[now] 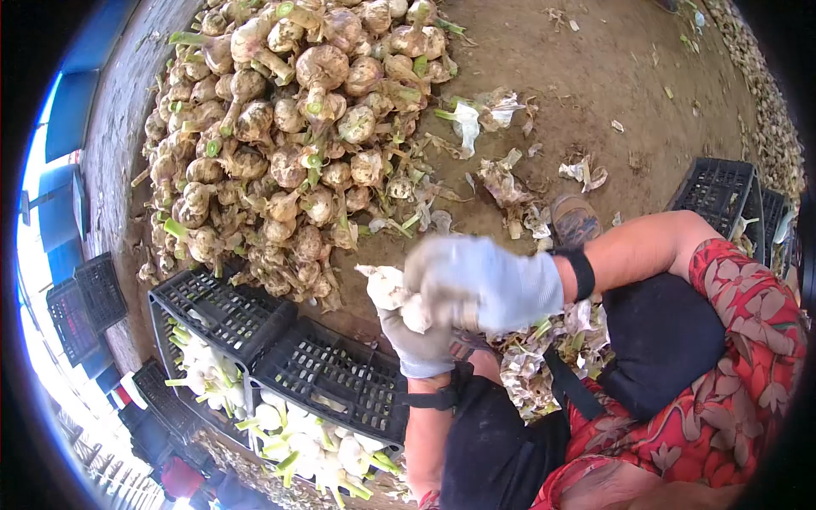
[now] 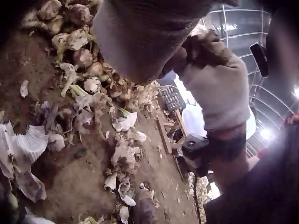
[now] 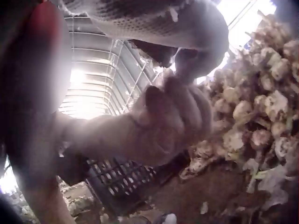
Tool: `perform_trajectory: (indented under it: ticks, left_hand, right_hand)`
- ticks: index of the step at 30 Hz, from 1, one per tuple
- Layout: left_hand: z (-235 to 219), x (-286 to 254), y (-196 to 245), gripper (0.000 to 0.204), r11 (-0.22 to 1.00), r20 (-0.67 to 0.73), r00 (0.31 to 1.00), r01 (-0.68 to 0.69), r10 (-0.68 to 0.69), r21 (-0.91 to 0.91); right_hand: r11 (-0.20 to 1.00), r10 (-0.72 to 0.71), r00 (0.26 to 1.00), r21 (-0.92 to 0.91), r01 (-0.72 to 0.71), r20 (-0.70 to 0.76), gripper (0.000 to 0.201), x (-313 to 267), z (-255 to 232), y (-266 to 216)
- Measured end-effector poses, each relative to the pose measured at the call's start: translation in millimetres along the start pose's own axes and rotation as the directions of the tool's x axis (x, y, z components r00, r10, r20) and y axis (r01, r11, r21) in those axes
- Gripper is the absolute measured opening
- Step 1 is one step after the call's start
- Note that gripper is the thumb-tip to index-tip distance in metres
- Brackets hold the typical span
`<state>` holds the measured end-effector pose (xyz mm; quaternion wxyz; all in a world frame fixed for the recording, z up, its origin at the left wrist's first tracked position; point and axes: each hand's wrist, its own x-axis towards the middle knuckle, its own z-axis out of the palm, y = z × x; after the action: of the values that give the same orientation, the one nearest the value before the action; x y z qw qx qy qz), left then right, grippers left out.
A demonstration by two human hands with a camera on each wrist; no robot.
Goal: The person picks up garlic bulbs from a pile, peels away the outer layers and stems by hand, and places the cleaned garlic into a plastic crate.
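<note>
In front of the body, my gloved left hand (image 1: 416, 347) grips garlic bulbs from below. One pale garlic bulb (image 1: 387, 287) with a pinkish tip stands out past the fingers, and a second white bulb (image 1: 416, 314) shows beside it. My gloved right hand (image 1: 484, 282), blurred by motion, bends its fingers over the same garlic. Seen from the right wrist, the left hand (image 3: 173, 116) is curled below the right hand (image 3: 159, 23), whose fingers come down to meet it. The right hand (image 2: 215, 79) hides most of the contact in the left wrist view.
A large heap of unpeeled garlic (image 1: 289, 144) lies ahead on the dirt floor. Black crates (image 1: 331, 374) stand at the left, with trimmed white garlic (image 1: 314, 446) beside them. Loose skins (image 1: 544, 365) lie by the legs, and another black crate (image 1: 714, 191) is at the right.
</note>
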<state>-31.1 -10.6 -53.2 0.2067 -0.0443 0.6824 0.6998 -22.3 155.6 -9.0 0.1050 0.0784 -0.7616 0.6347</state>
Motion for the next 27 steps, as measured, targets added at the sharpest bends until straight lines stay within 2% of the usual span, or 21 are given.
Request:
perform_trajectory:
  ticks: [1,2,3,5,7,8,9,11,12,14,15,17,18,19,20,22,23,24,25,26,27]
  left_hand:
    - [-4.0,2.8,-2.6,0.036,0.89,0.142,0.979,0.192,-0.145,-0.414]
    - [-11.4,9.2,-6.5,0.037,0.586,0.331,0.921,0.387,-0.206,-0.712]
    - [-14.8,12.7,-9.3,0.038,0.161,0.519,0.838,0.543,-0.169,-0.824]
    - [-7.3,9.8,1.3,0.035,0.322,0.399,0.831,0.528,-0.387,-0.786]
    - [1.7,8.0,14.1,0.034,0.448,0.289,0.807,0.541,-0.515,-0.712]
    - [2.4,7.2,12.7,0.032,0.477,0.28,0.804,0.55,-0.524,-0.686]
    - [-0.8,8.2,3.8,0.031,0.294,0.424,0.823,0.541,-0.379,-0.788]
    - [2.6,5.8,-2.6,0.029,0.504,0.165,0.83,0.468,-0.533,-0.726]
    - [1.1,0.8,-6.6,0.029,0.785,0.055,0.933,0.331,-0.357,-0.523]
    - [-22.6,7.0,-23.4,0.027,0.77,0.149,0.93,0.362,-0.336,-0.524]
    - [-34.5,16.0,-21.0,0.025,0.454,0.359,0.831,0.538,-0.424,-0.71]
    - [-38.1,25.7,-7.9,0.026,0.459,0.039,0.797,0.387,-0.603,-0.799]
    - [-41.4,29.7,7.5,0.032,0.439,-0.015,0.797,0.317,-0.604,-0.841]
    - [-50.5,33.9,20.3,0.028,0.349,0.028,0.842,0.254,-0.538,-0.902]
    - [-64.2,38.2,24.0,0.025,0.396,-0.006,0.877,0.212,-0.481,-0.893]
    - [-82.1,42.8,49.9,0.021,0.418,-0.063,0.909,0.127,-0.411,-0.9]
    - [-95.6,47.2,63.0,0.021,0.502,-0.174,0.903,0.052,-0.392,-0.863]
    - [-113.7,50.5,80.7,0.021,0.292,-0.096,0.949,-0.004,-0.301,-0.956]
    - [-130.9,52.2,97.7,0.023,0.342,-0.133,0.988,-0.101,-0.073,-0.934]
    - [-141.8,56.7,117.0,0.03,0.311,-0.271,0.961,-0.275,0.057,-0.91]
    - [-152.0,56.0,139.7,0.047,0.166,-0.169,0.953,-0.215,0.253,-0.962]
  right_hand:
    - [0.999,0.034,0.999,0.004,-0.034,-0.03,0.01,4.1,-7.8,7.4]
    - [0.966,0.258,0.966,-0.026,-0.257,0.028,0.014,9.3,-17.9,14.8]
    - [0.933,0.356,0.933,-0.073,-0.352,0.049,0.023,11.6,-20.4,30.1]
    - [0.942,0.284,0.956,-0.206,-0.264,0.072,0.034,17.6,-19.0,35.2]
    - [0.918,0.393,0.906,-0.134,-0.374,0.161,0.044,22.9,-10.0,31.6]
    - [0.951,0.308,0.944,-0.054,-0.304,0.116,0.032,21.0,0.0,37.8]
    - [0.956,0.274,0.953,-0.143,-0.256,0.126,0.028,19.1,1.0,35.7]
    - [0.96,0.154,0.972,-0.261,-0.105,0.176,0.02,14.4,9.6,30.4]
    - [0.989,0.102,0.969,-0.129,-0.074,0.225,0.02,8.5,16.0,19.7]
    - [0.993,-0.009,0.918,0.112,-0.038,0.397,0.019,-9.0,18.2,-2.3]
    - [0.979,-0.063,0.859,0.198,-0.045,0.508,0.018,-16.2,17.3,-12.0]
    - [0.921,0.04,0.833,0.304,-0.245,0.553,0.016,-19.5,14.0,-27.2]
    - [0.901,0.172,0.827,0.253,-0.351,0.535,0.015,-22.9,11.3,-15.7]
    - [0.865,0.308,0.805,0.202,-0.459,0.507,0.014,-23.1,8.0,-3.3]
    - [0.833,0.501,0.765,0.014,-0.553,0.404,0.012,-16.0,3.8,-3.8]
    - [0.837,0.519,0.817,0.043,-0.546,0.251,0.012,-14.4,-2.4,6.8]
    - [0.834,0.528,0.822,0.048,-0.549,0.214,0.012,-16.7,-4.0,14.9]
    - [0.851,0.497,0.834,0.053,-0.522,0.241,0.013,-16.6,-2.2,18.8]
    - [0.861,0.475,0.84,0.057,-0.505,0.264,0.015,-20.8,-0.2,23.2]
    - [0.868,0.462,0.842,0.054,-0.494,0.279,0.016,-24.2,-2.1,22.2]
    - [0.917,0.384,0.872,-0.018,-0.398,0.305,0.018,-27.3,-3.4,23.1]
